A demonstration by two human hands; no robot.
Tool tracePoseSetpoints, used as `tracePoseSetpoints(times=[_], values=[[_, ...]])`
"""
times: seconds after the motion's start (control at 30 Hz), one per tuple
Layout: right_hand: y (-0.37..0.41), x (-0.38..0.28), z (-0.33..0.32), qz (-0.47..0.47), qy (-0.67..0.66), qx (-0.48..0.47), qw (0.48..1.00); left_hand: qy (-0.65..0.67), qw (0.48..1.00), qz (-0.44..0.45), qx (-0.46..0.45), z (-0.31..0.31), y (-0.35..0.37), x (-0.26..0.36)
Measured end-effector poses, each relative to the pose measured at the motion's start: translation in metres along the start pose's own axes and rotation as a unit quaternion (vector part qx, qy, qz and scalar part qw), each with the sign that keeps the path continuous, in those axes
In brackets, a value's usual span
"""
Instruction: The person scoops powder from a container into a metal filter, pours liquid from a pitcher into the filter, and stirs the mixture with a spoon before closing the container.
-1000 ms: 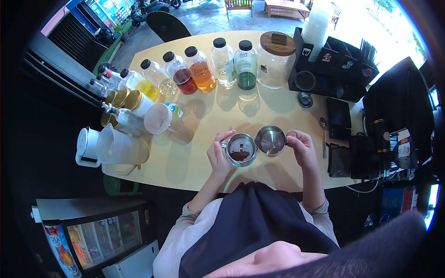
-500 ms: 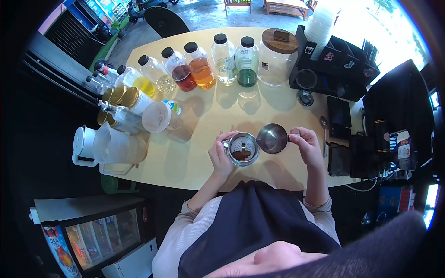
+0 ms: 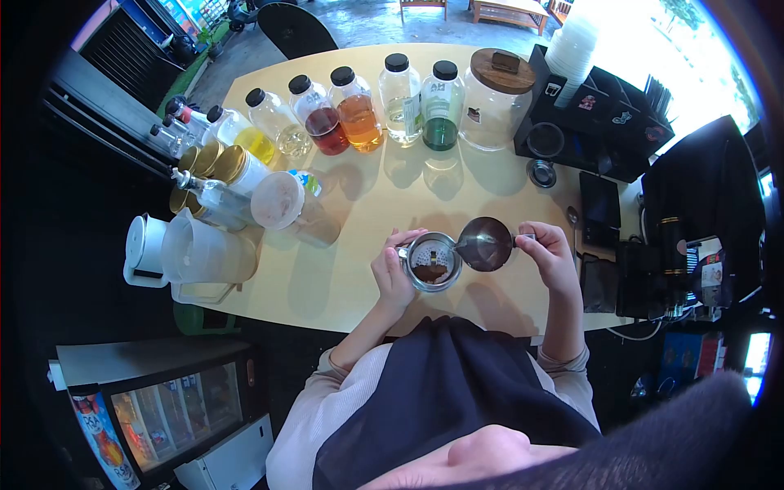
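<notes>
My left hand [image 3: 394,269] curls around the side of a metal coffee filter cup [image 3: 439,287], near the table's front edge. Inside the cup lies a perforated disc [image 3: 430,246] with a small raised piece at its middle, and brown grounds [image 3: 431,273] cover the near side. With its fingers closed on the handle, my right hand [image 3: 549,251] holds a small steel pitcher [image 3: 490,242]. The pitcher leans left, its spout overlapping the cup's right rim in this view.
Several black-capped bottles [image 3: 357,122] line the table's back, beside a wooden-lidded jar [image 3: 495,118]. Left stand a white-lidded container [image 3: 298,214] and a plastic jug [image 3: 204,251]. At right are a spoon [image 3: 572,217], black trays [image 3: 600,211] and a black organizer [image 3: 572,159] with stacked cups.
The pitcher and my right hand have shifted slightly right, with the spout still at the cup's rim. My left hand keeps hold of the filter cup. The camera view has moved a little.
</notes>
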State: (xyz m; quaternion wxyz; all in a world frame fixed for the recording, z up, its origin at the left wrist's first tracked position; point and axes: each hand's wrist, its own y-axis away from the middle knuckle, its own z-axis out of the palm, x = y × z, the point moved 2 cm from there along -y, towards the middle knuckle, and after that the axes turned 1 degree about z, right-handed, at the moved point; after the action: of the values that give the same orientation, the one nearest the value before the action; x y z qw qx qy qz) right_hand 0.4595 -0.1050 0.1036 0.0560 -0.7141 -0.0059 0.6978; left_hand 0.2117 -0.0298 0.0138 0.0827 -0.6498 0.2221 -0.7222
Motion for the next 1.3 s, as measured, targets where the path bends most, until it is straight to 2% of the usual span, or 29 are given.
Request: tracePoseSetpoints(times=[1.3], values=[[0.007, -0.017, 0.003, 0.001, 0.019, -0.024, 1.000, -0.024, 1.000, 0.012, -0.003, -0.002, -0.001, 0.001]])
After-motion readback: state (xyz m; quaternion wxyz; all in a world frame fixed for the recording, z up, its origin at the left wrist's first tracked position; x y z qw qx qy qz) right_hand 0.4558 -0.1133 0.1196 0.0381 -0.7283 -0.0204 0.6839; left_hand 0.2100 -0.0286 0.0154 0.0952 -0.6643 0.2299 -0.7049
